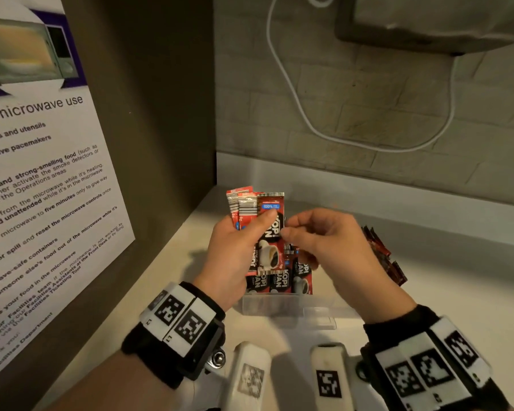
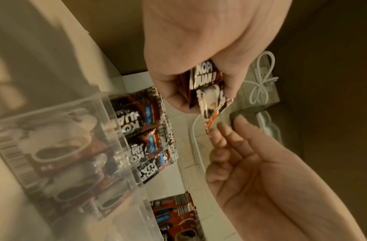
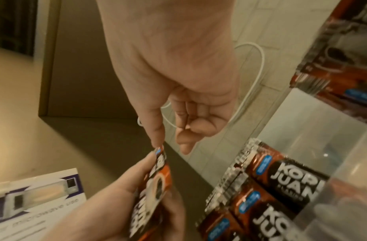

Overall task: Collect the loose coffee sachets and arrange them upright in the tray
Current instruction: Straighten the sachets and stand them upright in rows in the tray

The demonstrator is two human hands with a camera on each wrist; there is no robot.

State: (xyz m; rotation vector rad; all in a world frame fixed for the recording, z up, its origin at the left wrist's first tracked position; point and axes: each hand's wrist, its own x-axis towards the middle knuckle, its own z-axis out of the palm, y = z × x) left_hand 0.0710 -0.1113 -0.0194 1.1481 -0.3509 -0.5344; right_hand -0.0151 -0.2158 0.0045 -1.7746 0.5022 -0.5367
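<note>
We are fanning thin, slippery Kopi Juan sachets [image 1: 260, 229] in our gripping left hand [image 1: 235, 253]; our right hand [image 1: 318, 241], loosely curled and holding nothing, is reaching to pinch one's edge above the clear tray [image 1: 294, 307].

Pale countertop [image 1: 457, 280] carries a clear plastic tray [image 1: 291, 307] beneath both hands; loose coffee sachets [image 1: 383, 256] lie beyond the right hand.

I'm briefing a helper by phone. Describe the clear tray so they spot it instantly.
Start at the microwave poster on the left wall; the pale counter runs beside it. The clear tray sits below both hands, the only see-through box, with red sachets standing upright inside.
</note>
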